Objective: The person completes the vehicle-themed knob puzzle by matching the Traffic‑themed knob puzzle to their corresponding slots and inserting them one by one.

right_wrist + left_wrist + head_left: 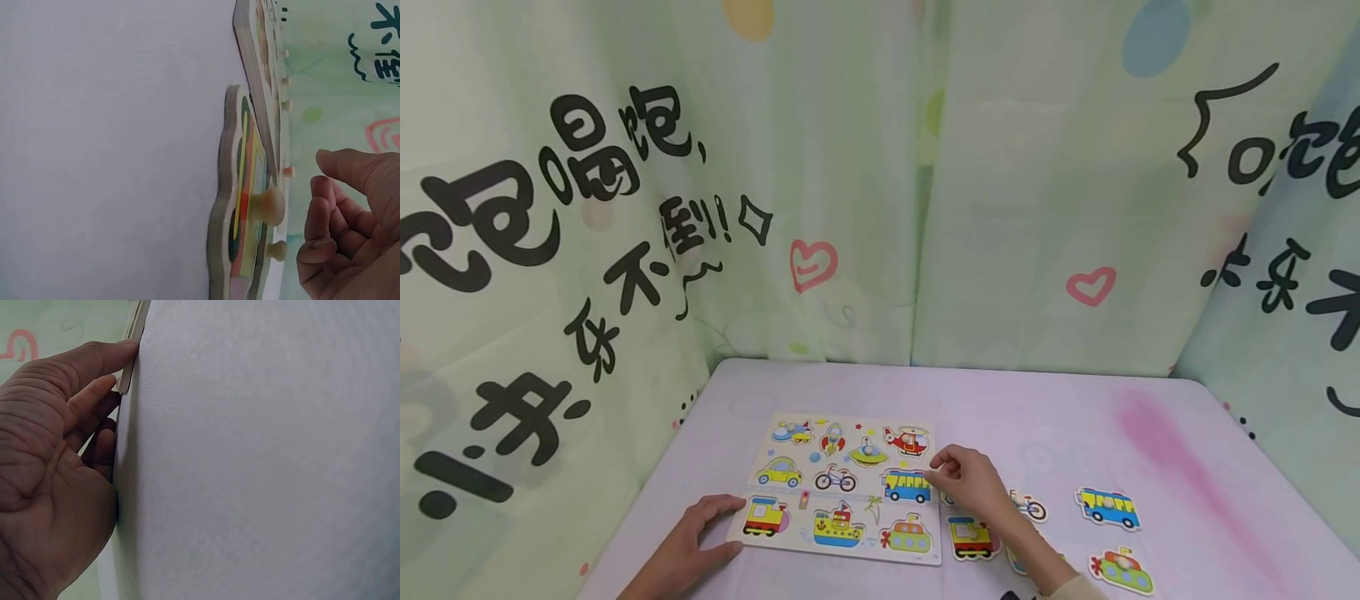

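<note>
A flat puzzle board (850, 550) with colourful vehicle pictures lies on the table. My left hand (696, 537) touches its lower left edge with thumb and index finger; in the left wrist view the thumb (103, 359) rests against the board's edge. My right hand (972, 479) hovers at the right edge by the bus picture (906, 485), fingers loosely bent. A gap shows between thumb and fingers in the right wrist view, with nothing held. Under the right forearm lies a train piece (972, 540) with a round knob (270, 206). Other pieces there are partly hidden.
Right of the forearm lie a loose bus piece (1107, 508) and a submarine piece (1122, 572). A bicycle piece (1028, 507) shows beside the forearm. The pale table (1060, 417) has a pink smear (1180, 458). Printed curtains (1000, 208) enclose the table's back and sides.
</note>
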`<state>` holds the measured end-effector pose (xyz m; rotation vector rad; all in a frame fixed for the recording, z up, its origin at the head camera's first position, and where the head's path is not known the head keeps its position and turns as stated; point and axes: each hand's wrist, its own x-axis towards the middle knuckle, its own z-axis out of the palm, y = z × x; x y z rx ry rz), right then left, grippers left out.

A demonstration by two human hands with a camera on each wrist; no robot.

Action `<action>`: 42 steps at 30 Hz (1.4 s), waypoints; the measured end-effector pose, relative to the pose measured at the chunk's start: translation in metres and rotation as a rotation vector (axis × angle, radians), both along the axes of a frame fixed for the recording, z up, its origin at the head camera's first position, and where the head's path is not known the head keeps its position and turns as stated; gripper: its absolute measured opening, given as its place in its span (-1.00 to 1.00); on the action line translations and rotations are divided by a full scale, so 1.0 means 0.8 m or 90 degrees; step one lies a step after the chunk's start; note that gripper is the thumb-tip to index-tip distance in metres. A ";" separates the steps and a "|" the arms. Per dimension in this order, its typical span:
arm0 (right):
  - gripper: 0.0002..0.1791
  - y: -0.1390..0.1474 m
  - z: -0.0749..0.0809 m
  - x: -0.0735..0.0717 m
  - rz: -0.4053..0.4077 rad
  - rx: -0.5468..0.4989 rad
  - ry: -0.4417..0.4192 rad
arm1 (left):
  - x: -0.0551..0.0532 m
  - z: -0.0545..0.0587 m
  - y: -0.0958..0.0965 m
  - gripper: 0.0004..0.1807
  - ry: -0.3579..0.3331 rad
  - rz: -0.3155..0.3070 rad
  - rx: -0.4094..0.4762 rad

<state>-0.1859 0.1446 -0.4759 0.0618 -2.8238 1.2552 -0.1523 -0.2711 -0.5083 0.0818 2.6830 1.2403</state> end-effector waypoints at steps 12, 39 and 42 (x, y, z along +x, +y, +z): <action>-0.84 0.021 -0.004 0.010 -0.016 0.027 -0.024 | 0.000 0.002 -0.002 -0.40 0.002 0.002 0.004; -0.82 0.053 -0.009 0.006 -0.024 0.079 -0.097 | 0.000 -0.002 0.000 -0.39 -0.006 0.009 0.013; -0.83 0.053 -0.008 0.006 -0.020 0.078 -0.088 | 0.001 -0.002 0.000 -0.39 -0.001 0.007 0.016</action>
